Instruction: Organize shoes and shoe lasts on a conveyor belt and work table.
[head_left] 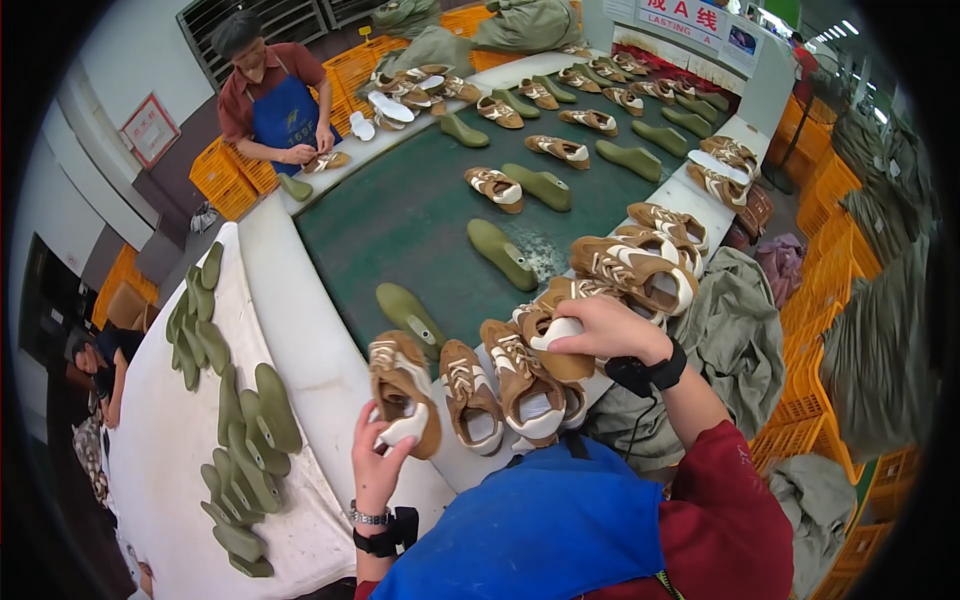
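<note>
From the head camera, looking down over a blue apron and red sleeves, the person's left hand (378,455) is closed on the white insert sticking out of a tan-and-brown suede sneaker with white laces (403,390), thumb and fingers pinching the white part while the shoe rests on the white edge of the table (300,330); the grip sits on the opening, apparently so the shoe stays put while the insert is worked. The right hand (605,330), with a black band at the wrist, is clamped on a second tan sneaker (550,340) at its heel and white inner piece, tilting it up off the row. The two hands are well apart, each busy with its own shoe. Between them stand two more matching sneakers (500,390), toes pointing away, lined up side by side within easy reach. Beyond lies a dark green belt (400,220) carrying more sneakers and olive-green plastic shoe lasts (500,252), spaced apart. To the left, a heap of the same green lasts (245,440) lies on a white cloth. At the far end another person in a blue apron (270,100) bends over a shoe, and orange plastic crates (810,400) are stacked at the right.
</note>
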